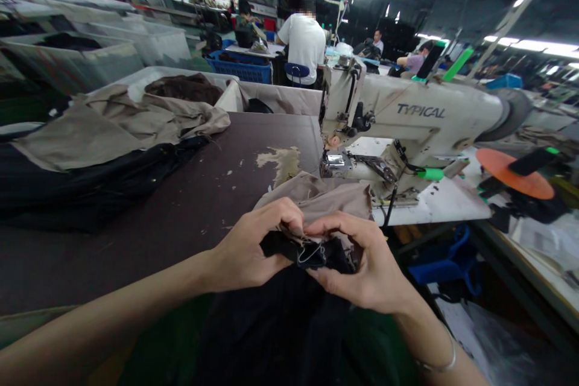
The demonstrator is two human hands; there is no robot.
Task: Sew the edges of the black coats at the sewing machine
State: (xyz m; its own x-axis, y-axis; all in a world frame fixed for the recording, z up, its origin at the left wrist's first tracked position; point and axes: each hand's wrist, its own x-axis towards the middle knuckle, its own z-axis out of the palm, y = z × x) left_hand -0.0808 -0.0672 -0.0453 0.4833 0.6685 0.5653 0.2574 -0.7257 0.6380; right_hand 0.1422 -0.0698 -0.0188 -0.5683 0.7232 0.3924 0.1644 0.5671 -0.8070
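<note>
My left hand (pixel 253 247) and my right hand (pixel 362 265) meet at the near edge of the dark table (pixel 181 205). Both are closed, pinching a piece of black fabric (pixel 312 250) joined to tan fabric (pixel 316 196). A small metal thread snipper (pixel 312 251) lies against the black cloth between my fingers; which hand holds it I cannot tell. The tan fabric runs up toward the needle area of the cream sewing machine (pixel 420 114). More black cloth hangs down between my arms.
A pile of tan and black garments (pixel 113 132) lies on the table's left. Bins (pixel 72 60) stand behind it. An orange disc (pixel 513 172) sits right of the machine. A person in a white shirt (pixel 304 42) sits ahead; others work farther back.
</note>
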